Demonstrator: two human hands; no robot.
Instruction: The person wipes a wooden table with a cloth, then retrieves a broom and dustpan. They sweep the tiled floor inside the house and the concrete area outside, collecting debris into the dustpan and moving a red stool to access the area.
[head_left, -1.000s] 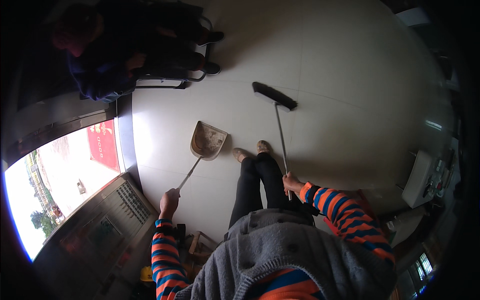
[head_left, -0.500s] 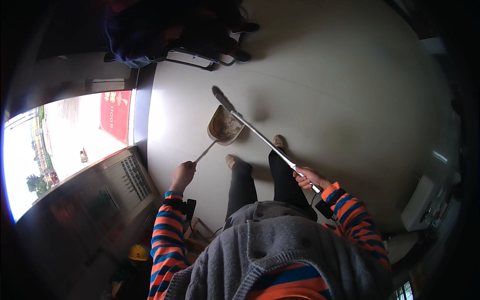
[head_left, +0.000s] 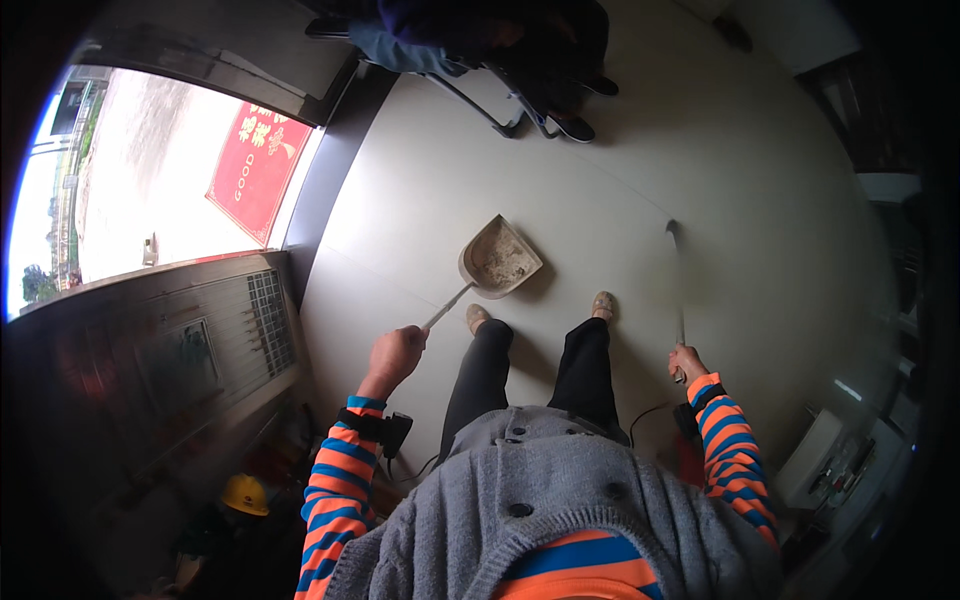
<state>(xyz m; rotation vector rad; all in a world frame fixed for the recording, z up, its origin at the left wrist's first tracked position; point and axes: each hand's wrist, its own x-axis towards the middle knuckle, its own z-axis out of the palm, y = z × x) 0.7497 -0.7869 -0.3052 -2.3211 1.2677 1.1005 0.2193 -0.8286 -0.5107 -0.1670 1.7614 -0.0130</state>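
Note:
My left hand [head_left: 396, 356] is closed round the handle of a long-handled dustpan [head_left: 499, 262]. The pan lies ahead of my left foot, its worn inner face showing dirt and small debris. Out to the right, my right hand [head_left: 685, 364] grips the upper end of a broom [head_left: 680, 310]. The broom's handle is blurred by motion, and its dark head [head_left: 673, 230] appears small and narrow, well to the right of the dustpan. Whether the bristles touch the floor I cannot tell.
A person [head_left: 490, 30] sits on a metal-framed chair at the far side. At the left an open doorway shows a red mat [head_left: 260, 165] outside. A yellow hard hat [head_left: 245, 494] is at the lower left. White equipment [head_left: 808, 455] stands at the right.
The broom has swung from above the dustpan out to the right with my right hand. The dustpan sits farther right in view. The doorway and seated person have shifted as my head turned.

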